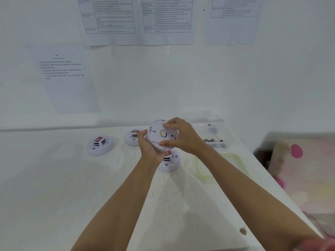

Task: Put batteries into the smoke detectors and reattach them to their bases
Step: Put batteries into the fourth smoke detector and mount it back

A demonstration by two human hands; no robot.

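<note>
Head: left hand, right hand hold detector above table.

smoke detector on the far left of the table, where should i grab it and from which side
The far-left smoke detector lies flat on the table with its striped centre cap facing up. It is probably best taken by the wide round rim, coming from above with fingers and thumb on opposite edges. The cap is narrow and carries a red tag, so it looks a poorer hold.
</note>
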